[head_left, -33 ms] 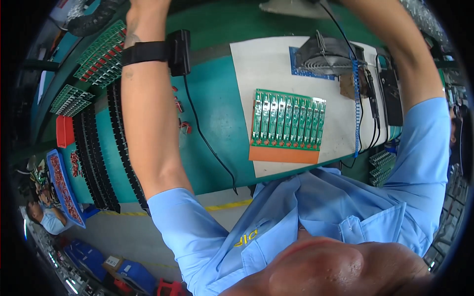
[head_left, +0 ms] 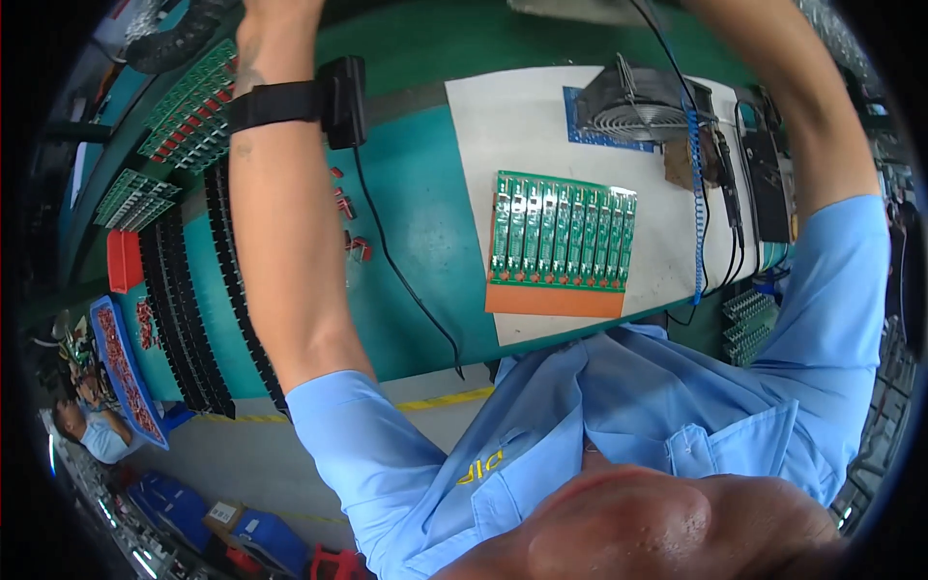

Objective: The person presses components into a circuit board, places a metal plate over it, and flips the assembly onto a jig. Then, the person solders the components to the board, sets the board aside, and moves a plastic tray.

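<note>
Both my arms stretch up past the far edge of the bench. Only the wrist end of my left hand [head_left: 282, 12] shows at the top edge, its fingers cut off, above a black wrist strap [head_left: 275, 106] with a black box and cable. My right forearm [head_left: 773, 68] leaves at the top right, and that hand is out of the picture. Between the arms, a pale flat object [head_left: 580, 8] is cut by the top edge. Below lies a panel of green circuit boards [head_left: 564, 232] on an orange sheet [head_left: 554, 302], touched by neither hand.
A small fan [head_left: 628, 106] stands over a blue board at the far right. Black slotted strips [head_left: 179, 309] lie left, by a red bin [head_left: 124, 259] and a blue tray [head_left: 159, 437] of small red parts. More green board panels [head_left: 193, 106] stand behind. Another person [head_left: 101, 433] is at lower left.
The pale flat object has shifted up, mostly out of the picture. My left arm has moved slightly left and my right forearm slightly right. The circuit board panel stays in place.
</note>
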{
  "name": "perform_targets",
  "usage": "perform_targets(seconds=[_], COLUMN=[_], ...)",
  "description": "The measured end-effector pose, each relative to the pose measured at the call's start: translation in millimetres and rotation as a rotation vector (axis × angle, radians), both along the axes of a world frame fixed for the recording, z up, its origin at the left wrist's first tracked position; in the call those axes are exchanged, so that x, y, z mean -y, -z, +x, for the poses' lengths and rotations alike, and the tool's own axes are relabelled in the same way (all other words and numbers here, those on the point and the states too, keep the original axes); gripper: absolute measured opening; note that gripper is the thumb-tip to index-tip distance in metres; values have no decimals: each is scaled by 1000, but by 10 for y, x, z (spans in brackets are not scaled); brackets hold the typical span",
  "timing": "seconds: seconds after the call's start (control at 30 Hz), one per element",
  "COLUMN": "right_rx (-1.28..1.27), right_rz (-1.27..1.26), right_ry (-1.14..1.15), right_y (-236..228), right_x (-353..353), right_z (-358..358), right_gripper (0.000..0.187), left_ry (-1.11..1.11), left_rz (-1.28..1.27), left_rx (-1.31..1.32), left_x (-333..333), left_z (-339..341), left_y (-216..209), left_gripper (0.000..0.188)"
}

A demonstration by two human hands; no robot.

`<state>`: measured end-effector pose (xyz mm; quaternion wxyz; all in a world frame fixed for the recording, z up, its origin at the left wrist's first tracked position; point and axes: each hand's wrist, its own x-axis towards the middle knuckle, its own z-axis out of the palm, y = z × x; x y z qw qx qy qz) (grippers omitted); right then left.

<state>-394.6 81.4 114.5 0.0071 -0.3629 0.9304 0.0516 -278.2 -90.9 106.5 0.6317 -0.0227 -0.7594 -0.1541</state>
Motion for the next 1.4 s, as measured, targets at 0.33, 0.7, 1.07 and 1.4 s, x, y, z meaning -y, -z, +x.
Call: perform_targets(seconds=[0.33, 0.7, 1.07, 1.4], right_rx=[-9, 467, -149, -172], right_rz=[68, 174, -98, -578], right_ry=[-289, -191, -332, -453], right_y=[116, -322, -11, -573], right_x=[-91, 227, -155, -850], right_z=[-503, -492, -208, 501], right_gripper=[61, 55, 55, 45], left_ry=[-1, 35, 88, -146], left_rz=[-12, -20, 73, -51], left_rx=[6, -1, 37, -194], left_x=[-86, 47, -73, -288], left_z=[-70, -24, 119, 316], left_y=[-30, 27, 33, 166], left_gripper=[38, 38, 31, 40])
